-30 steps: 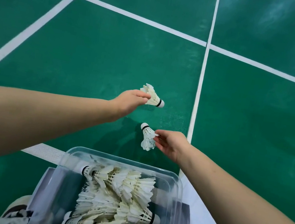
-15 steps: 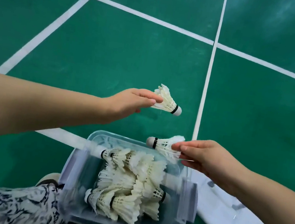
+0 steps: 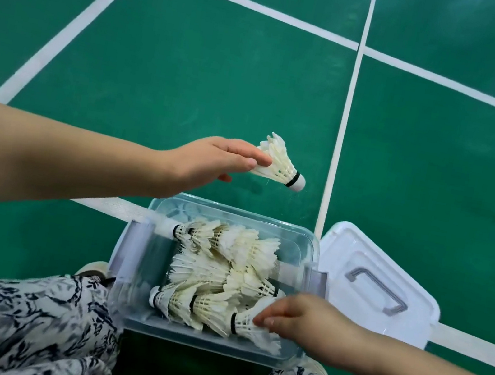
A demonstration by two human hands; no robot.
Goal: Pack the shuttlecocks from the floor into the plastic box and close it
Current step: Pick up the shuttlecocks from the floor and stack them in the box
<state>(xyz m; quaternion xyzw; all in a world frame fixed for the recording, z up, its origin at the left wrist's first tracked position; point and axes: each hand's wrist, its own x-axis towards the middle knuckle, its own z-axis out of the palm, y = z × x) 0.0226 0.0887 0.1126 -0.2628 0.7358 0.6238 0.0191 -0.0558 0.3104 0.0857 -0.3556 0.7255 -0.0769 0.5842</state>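
A clear plastic box [image 3: 235,214] stands open on the green floor between my knees, with several white feather shuttlecocks [image 3: 226,265] piled inside. My left hand [image 3: 211,161] hovers just beyond the box's far rim, pinching a shuttlecock [image 3: 279,165] by its feathers, cork pointing right. Inside the box at the near right corner, my right hand [image 3: 311,325] grips another shuttlecock [image 3: 246,321] by its feathers, cork pointing left among the pile.
The box's white lid [image 3: 378,281] with a grey handle lies upside-up on the floor right of the box. White court lines [image 3: 346,105] cross the green floor. My patterned trouser legs [image 3: 20,323] flank the box at the bottom edge.
My right hand has carried its shuttlecock from the box's far rim down into the near right corner. My left hand has stayed beyond the box with its shuttlecock.
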